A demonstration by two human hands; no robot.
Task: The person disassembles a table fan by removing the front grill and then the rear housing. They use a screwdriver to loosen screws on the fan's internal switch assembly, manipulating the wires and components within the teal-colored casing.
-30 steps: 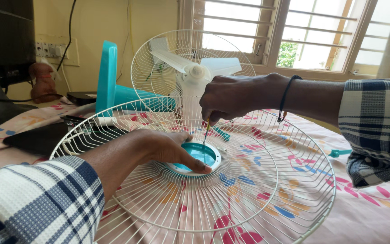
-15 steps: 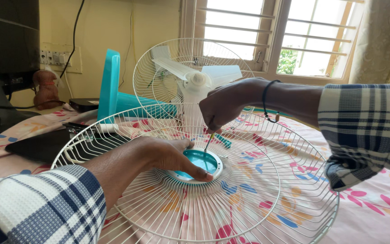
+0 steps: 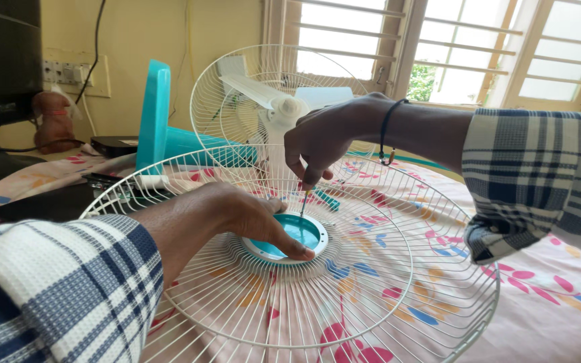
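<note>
A white wire fan guard [image 3: 398, 269] lies flat on a floral cloth, with a teal round hub [image 3: 297, 232] at its centre. My left hand [image 3: 237, 215] rests on the guard, its fingers pressing the hub's near rim. Above the hub, my right hand [image 3: 327, 141] pinches a thin screwdriver [image 3: 303, 200] whose tip points down at the hub's far edge. A dark band circles my right wrist.
Behind the guard lies a fan with white blades [image 3: 270, 101] in its rear cage and a teal base [image 3: 159, 124]. A dark monitor [image 3: 1, 60] stands at the left, with a wall socket panel [image 3: 68, 74] and a window [image 3: 452, 47] behind.
The view has shifted slightly. My right hand has lifted a little with the screwdriver still over the hub, and my left hand stays on the hub's rim.
</note>
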